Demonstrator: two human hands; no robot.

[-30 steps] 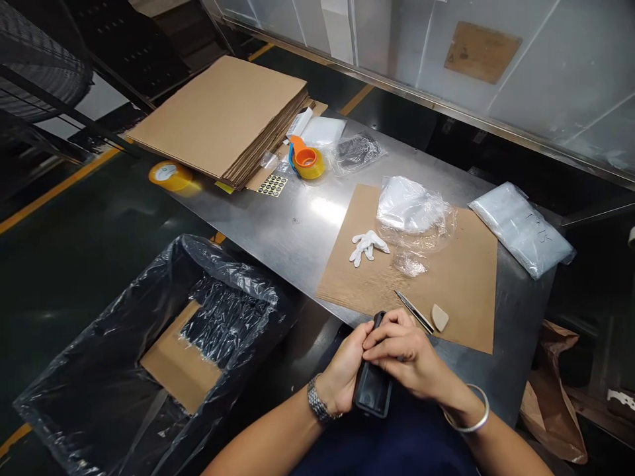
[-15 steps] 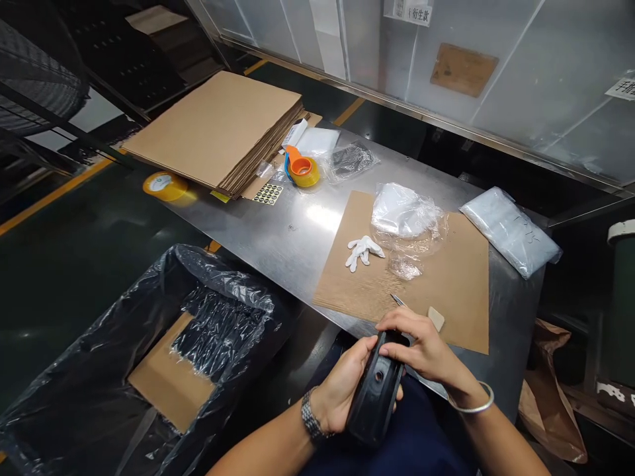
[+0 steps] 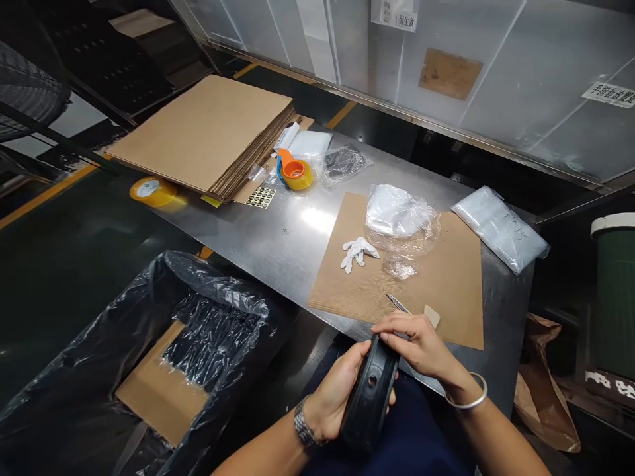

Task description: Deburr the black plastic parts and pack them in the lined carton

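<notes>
Black casing (image 3: 370, 396) sat low and near, off the near edge of the steel table (image 3: 278, 231) and above the lap, standing on edge with a small round hole facing up. The left hand (image 3: 333, 395) was clamped round its left side, thumb over the top, and the right hand (image 3: 415, 338) had its fingers pinched together on the far end. Tight quarters there: the table edge ran just behind the knuckles, with thin tweezers (image 3: 395, 303) and a pale wedge (image 3: 431, 315) lying right beside the right hand on the brown paper sheet (image 3: 446, 291). Further onto that sheet lay a white glove (image 3: 358, 251) and crumpled clear bags (image 3: 401, 215), with bare steel wide open to their left. Down on the near left, a box with a black plastic liner (image 3: 99, 370) stood open, holding a wrapped bundle of black parts (image 3: 213, 330) on a cardboard layer. At the far left, a cardboard stack (image 3: 203, 132) overhung the table end, an orange tape dispenser (image 3: 294, 173) just beside it. A flat packet of clear bags (image 3: 501, 228) lay at the far right edge, and a green bin (image 3: 615, 291) stood beyond; its contents could not be seen.
</notes>
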